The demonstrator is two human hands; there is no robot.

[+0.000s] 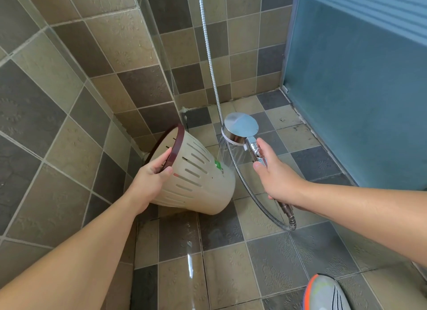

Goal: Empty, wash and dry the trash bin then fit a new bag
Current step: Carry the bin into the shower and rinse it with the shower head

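A cream plastic trash bin (203, 182) with slotted sides and a dark red rim ring hangs tilted above the tiled floor, its mouth turned toward the left wall. My left hand (151, 179) grips it at the rim, thumb on the outside. My right hand (276, 173) holds the handle of a chrome shower head (240, 128). Water sprays down from the head onto the bin's outer wall near its base, where a small green label shows. The inside of the bin is hidden.
The metal shower hose (213, 62) runs down the back wall and loops under my right hand. A glass panel edge (161, 62) stands behind the bin. A frosted blue door (355, 83) closes the right side. My shoe (325, 293) is at bottom right. The floor is wet.
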